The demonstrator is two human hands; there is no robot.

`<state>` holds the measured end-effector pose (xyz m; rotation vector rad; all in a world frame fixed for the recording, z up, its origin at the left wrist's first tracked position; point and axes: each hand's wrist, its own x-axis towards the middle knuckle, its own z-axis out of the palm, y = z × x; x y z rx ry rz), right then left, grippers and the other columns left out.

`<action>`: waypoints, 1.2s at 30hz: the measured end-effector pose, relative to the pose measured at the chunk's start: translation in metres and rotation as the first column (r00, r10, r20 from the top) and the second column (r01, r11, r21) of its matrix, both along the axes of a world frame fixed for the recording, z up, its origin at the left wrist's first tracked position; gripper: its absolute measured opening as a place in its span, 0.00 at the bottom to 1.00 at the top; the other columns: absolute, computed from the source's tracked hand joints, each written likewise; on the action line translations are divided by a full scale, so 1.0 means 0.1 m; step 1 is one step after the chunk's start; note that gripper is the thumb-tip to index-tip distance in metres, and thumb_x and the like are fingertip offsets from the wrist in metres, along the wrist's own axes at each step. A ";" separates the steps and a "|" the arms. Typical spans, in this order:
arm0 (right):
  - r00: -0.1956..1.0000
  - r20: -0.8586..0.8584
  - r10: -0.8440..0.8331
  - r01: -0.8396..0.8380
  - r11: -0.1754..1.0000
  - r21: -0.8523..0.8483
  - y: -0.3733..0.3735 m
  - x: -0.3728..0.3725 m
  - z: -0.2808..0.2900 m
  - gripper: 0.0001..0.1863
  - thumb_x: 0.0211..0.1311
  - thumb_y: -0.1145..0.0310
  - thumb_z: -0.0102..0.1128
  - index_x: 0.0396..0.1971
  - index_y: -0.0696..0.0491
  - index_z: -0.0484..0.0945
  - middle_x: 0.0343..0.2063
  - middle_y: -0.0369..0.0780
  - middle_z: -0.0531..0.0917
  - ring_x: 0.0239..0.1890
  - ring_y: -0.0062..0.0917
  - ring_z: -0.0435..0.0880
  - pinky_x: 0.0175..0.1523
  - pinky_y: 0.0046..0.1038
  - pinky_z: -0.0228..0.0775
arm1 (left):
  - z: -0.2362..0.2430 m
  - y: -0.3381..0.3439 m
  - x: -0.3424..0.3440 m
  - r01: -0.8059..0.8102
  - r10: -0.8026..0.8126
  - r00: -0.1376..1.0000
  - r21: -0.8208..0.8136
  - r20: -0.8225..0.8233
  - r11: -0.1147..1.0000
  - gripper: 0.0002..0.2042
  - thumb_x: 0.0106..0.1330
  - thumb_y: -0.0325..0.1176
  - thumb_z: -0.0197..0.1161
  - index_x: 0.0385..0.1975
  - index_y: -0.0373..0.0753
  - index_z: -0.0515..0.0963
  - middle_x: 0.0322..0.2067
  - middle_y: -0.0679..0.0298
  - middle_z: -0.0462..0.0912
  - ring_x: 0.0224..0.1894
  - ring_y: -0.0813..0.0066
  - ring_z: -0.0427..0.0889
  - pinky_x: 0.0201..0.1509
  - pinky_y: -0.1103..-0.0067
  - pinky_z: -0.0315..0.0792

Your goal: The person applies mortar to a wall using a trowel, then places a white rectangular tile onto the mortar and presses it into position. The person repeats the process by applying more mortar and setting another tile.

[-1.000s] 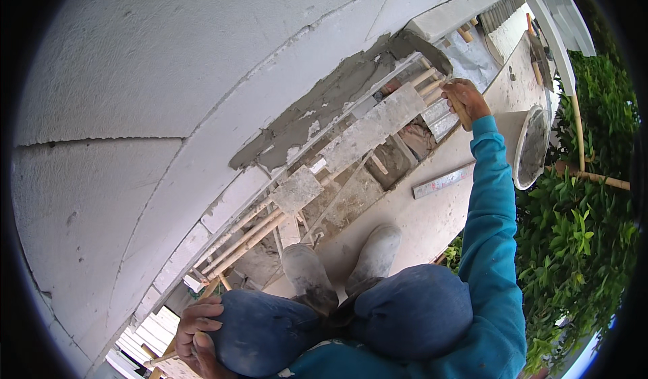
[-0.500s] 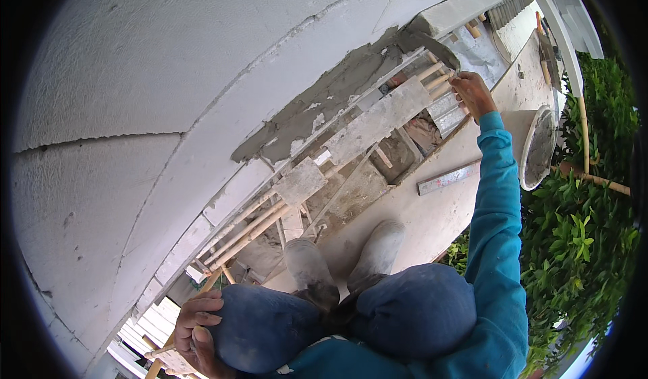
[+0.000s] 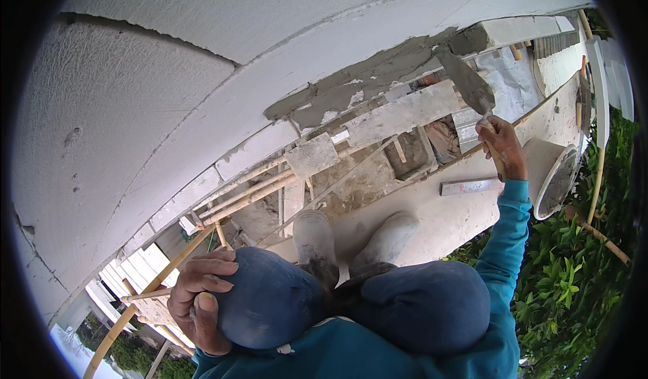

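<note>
My right hand [image 3: 503, 146] is closed around the light handle of a trowel [image 3: 467, 85]. Its grey, mortar-smeared blade points away from me, the tip over the far end of the wet mortar [image 3: 364, 75] spread along the wall ledge. My left hand [image 3: 202, 303] rests against the side of my left knee [image 3: 266, 298], fingers bent and thumb apart, with nothing visible in it.
A white block wall [image 3: 196, 122] rises on the left. My boots [image 3: 314, 237] stand on a pale board [image 3: 432, 210]. A flat metal bar [image 3: 470, 186] and a mortar-stained bucket [image 3: 557, 180] lie to the right. Bamboo poles [image 3: 250, 193] cross the gap; leafy bushes [image 3: 563, 278] grow beyond.
My right hand has drawn back from the ledge's far end, and the trowel blade now shows broadside. My view has turned, shifting the wall and board. My left hand stays at the knee.
</note>
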<state>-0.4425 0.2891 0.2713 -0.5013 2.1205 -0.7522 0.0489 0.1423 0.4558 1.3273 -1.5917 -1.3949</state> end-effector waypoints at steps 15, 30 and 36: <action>0.690 0.202 0.695 -0.717 0.694 0.062 -1.23 0.86 -2.05 0.24 0.64 0.48 0.59 0.40 0.58 0.79 0.26 0.39 0.81 0.30 0.22 0.79 0.37 0.29 0.70 | 0.06 0.01 0.17 0.033 -0.035 0.998 -0.051 -0.043 0.998 0.15 0.67 0.41 0.59 0.30 0.34 0.80 0.35 0.51 0.85 0.46 0.54 0.83 0.56 0.60 0.73; 0.722 -0.146 0.676 -0.547 0.688 0.477 -1.02 0.34 -2.17 0.32 0.57 0.37 0.58 0.45 0.52 0.85 0.42 0.51 0.86 0.49 0.43 0.84 0.55 0.41 0.74 | 0.03 0.06 0.11 -0.022 0.019 0.999 -0.055 -0.049 0.998 0.17 0.70 0.43 0.58 0.29 0.33 0.78 0.35 0.48 0.83 0.46 0.52 0.82 0.56 0.60 0.72; 0.529 -0.154 0.834 -0.679 0.525 0.513 -0.66 0.27 -2.22 0.30 0.57 0.41 0.59 0.47 0.51 0.85 0.44 0.48 0.86 0.50 0.43 0.84 0.59 0.41 0.73 | 0.03 0.07 0.12 -0.031 0.030 0.999 -0.047 -0.015 0.998 0.17 0.70 0.42 0.57 0.29 0.32 0.78 0.35 0.48 0.83 0.47 0.52 0.82 0.56 0.60 0.72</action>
